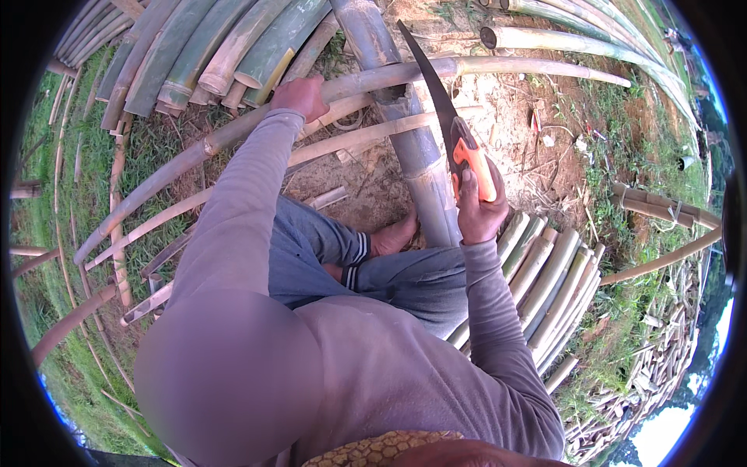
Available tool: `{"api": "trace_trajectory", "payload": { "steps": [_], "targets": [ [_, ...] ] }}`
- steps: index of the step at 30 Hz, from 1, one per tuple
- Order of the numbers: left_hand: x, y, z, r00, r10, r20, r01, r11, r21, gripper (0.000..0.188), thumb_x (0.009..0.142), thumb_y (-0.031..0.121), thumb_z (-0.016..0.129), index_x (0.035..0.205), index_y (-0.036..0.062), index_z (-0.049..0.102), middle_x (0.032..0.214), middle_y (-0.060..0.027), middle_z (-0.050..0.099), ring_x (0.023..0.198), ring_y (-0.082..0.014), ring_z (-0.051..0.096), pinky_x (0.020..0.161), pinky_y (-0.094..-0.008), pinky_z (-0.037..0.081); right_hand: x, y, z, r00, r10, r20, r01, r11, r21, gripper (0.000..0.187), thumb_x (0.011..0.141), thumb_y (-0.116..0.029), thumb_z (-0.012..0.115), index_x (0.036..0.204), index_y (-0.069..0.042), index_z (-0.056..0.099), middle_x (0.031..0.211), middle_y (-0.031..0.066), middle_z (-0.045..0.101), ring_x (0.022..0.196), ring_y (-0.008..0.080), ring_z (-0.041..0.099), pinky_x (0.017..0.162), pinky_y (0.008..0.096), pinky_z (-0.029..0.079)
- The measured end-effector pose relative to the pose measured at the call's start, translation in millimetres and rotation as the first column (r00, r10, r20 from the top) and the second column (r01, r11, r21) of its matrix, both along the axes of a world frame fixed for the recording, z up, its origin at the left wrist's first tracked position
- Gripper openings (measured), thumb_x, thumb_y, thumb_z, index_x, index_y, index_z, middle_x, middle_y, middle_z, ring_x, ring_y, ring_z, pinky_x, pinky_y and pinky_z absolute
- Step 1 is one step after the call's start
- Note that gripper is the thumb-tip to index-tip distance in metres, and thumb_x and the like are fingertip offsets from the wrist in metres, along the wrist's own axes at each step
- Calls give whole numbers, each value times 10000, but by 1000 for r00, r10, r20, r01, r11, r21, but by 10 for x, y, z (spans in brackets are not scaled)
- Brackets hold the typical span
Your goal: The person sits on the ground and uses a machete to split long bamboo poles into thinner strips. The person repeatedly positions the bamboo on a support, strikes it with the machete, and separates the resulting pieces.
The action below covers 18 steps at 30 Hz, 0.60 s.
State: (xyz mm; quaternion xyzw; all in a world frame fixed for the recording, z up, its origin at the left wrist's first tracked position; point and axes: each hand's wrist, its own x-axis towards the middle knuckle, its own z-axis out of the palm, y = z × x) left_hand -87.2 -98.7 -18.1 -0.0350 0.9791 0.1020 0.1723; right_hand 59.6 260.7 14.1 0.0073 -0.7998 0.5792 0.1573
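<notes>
My left hand (299, 97) is closed around a long bamboo pole (373, 79) that runs from lower left to upper right. In my right hand (483, 208) is a handsaw (476, 159) with an orange handle and a dark, slightly curved blade. The blade points up and crosses over the pole to the right of my left hand. From this view I cannot tell whether its teeth touch the pole. Under the pole lies a thick bamboo trunk (421, 159) with a notch near the crossing. A thinner bamboo strip (358, 138) also lies across the trunk, nearer me.
Cut thick bamboo lengths (226, 50) are piled at the far left, with more long poles (560, 40) at the far right. Beside my right arm is a stack of shorter bamboo pieces (548, 272). A bamboo rail (661, 206) stands farther right. Scraps heap (657, 362) at lower right.
</notes>
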Motion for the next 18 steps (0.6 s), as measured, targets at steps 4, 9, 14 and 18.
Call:
{"api": "trace_trajectory", "payload": {
  "steps": [4, 9, 14, 18],
  "targets": [
    [-42, 49, -40, 999, 25, -24, -25, 999, 34, 625, 802, 323, 799, 1384, 139, 662, 1264, -201, 742, 1211, -369, 699, 1077, -483, 524, 300, 34, 55, 992, -47, 115, 47, 999, 4, 462, 1022, -149, 718, 1419, 47, 586, 1214, 141, 721, 1019, 168, 673, 877, 311, 544],
    [-380, -267, -299, 981, -97, 171, 82, 992, 96, 812, 733, 369, 830, 1488, 163, 612, 1344, -230, 701, 1237, -369, 687, 1084, -476, 525, 194, 30, 49, 997, 59, -58, -54, 994, 91, 472, 1071, -245, 657, 1453, 13, 555, 1009, 57, 701, 627, 47, 552, 536, 212, 460],
    [-180, -48, -162, 983, -156, -93, 161, 986, 49, 673, 739, 390, 858, 1325, 133, 648, 1200, -222, 745, 1161, -388, 714, 981, -520, 564, 174, -65, 108, 999, -42, 35, 41, 999, 30, 421, 1071, -207, 657, 1422, 13, 584, 944, 43, 698, 615, 49, 555, 532, 220, 458],
    [-1, 97, -315, 942, -78, -326, 73, 997, -28, 511, 783, 386, 864, 1137, 106, 626, 1005, -186, 777, 997, -401, 760, 845, -541, 601, 99, -86, 237, 999, -35, -36, 38, 995, 89, 399, 1071, -198, 653, 1404, 17, 605, 927, 40, 696, 615, 45, 551, 528, 222, 448]
  ]
}}
